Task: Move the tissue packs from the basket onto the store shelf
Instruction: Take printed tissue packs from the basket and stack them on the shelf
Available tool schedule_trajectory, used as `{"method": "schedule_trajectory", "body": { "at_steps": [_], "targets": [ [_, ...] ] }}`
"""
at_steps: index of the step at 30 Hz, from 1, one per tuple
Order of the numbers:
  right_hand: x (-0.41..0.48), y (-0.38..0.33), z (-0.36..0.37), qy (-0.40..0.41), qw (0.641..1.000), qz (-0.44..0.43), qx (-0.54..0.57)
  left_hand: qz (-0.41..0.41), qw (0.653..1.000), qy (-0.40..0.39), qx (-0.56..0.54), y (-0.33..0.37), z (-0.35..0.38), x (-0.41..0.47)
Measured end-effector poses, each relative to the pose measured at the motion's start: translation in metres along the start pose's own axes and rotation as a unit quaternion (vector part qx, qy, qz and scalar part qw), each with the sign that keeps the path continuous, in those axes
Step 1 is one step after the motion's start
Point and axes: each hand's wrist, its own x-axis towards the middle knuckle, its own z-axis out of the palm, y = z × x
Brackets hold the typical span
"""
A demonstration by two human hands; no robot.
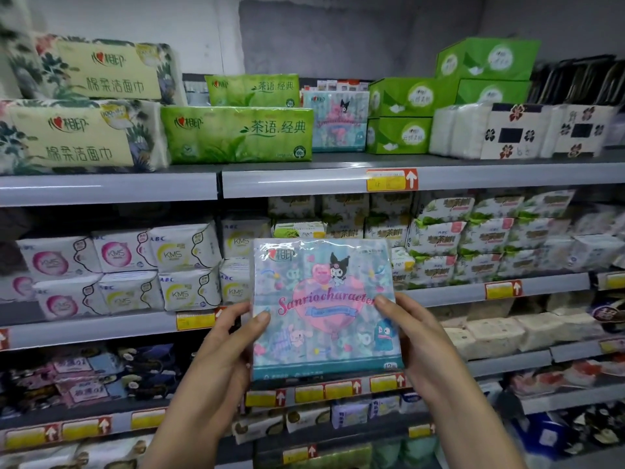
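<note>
Gripping the tissue pack (324, 309) with both hands, left (223, 346) and right (416, 340); next I'd lift it to the matching pack (334, 120) on the top shelf (304, 179).

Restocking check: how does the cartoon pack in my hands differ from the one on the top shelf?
Held pack: gripped by left hand and right hand; shelf pack: untouched. Held pack is before the middle shelves; shelf pack stands between a green pack and green boxes. Both share the blue pink-heart print.
</note>
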Motion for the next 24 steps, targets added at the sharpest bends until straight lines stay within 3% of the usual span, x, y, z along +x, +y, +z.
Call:
{"method": "schedule_trajectory", "body": {
  "at_steps": [14,18,24],
  "targets": [
    [0.066,-0.064,-0.109,-0.042,0.997,-0.010,0.057,0.039,0.999,0.026,0.003,-0.044,0.117,0.061],
    [0.077,-0.066,-0.117,-0.059,0.995,-0.002,0.085,0.053,0.997,0.027,0.049,-0.036,0.122,0.068],
    [0.086,-0.080,-0.114,-0.061,0.990,-0.043,0.122,0.139,0.983,0.053,0.106,0.006,0.127,0.079]
  ]
}}
